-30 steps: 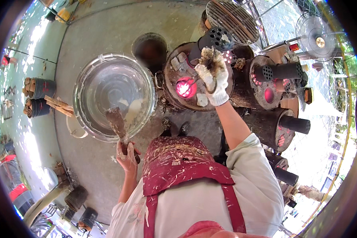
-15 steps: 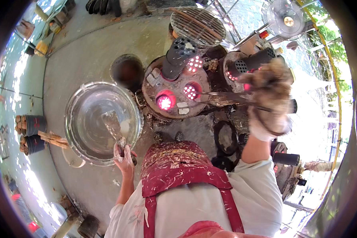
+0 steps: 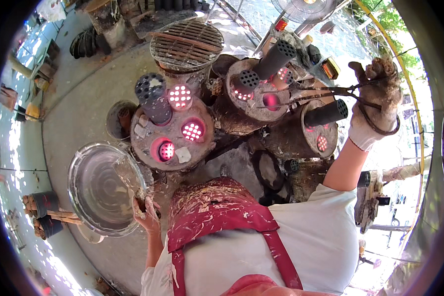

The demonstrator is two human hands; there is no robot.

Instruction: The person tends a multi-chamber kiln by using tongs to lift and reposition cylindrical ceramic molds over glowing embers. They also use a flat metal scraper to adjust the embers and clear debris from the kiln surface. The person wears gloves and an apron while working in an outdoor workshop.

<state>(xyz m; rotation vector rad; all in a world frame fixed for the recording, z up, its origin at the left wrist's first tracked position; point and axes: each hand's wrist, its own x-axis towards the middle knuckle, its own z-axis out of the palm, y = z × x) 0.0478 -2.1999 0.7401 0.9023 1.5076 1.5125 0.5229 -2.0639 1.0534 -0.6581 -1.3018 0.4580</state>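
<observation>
My right hand point(image 3: 377, 101), in a dirty white glove, is raised at the right and grips long metal tongs point(image 3: 311, 93) that reach left over the round stoves. Black honeycomb coal cylinders point(image 3: 276, 59) lie and stand on the stove tops; several holes glow red. My left hand point(image 3: 145, 214), bare and smeared with batter, holds the near rim of a large round metal pan point(image 3: 103, 190) at the lower left, with a spatula-like tool point(image 3: 130, 180) in it.
A round stove point(image 3: 172, 140) with glowing red openings stands just beyond the pan. A grated round top point(image 3: 187, 39) sits farther back, a fan point(image 3: 306, 7) at the top edge. A dark pot point(image 3: 118, 121) rests on the concrete floor at the left.
My right hand swung from above the nearest stove out to the right and picked up the tongs. The view shifted so the pan now lies lower left. My left hand stayed at the pan's rim.
</observation>
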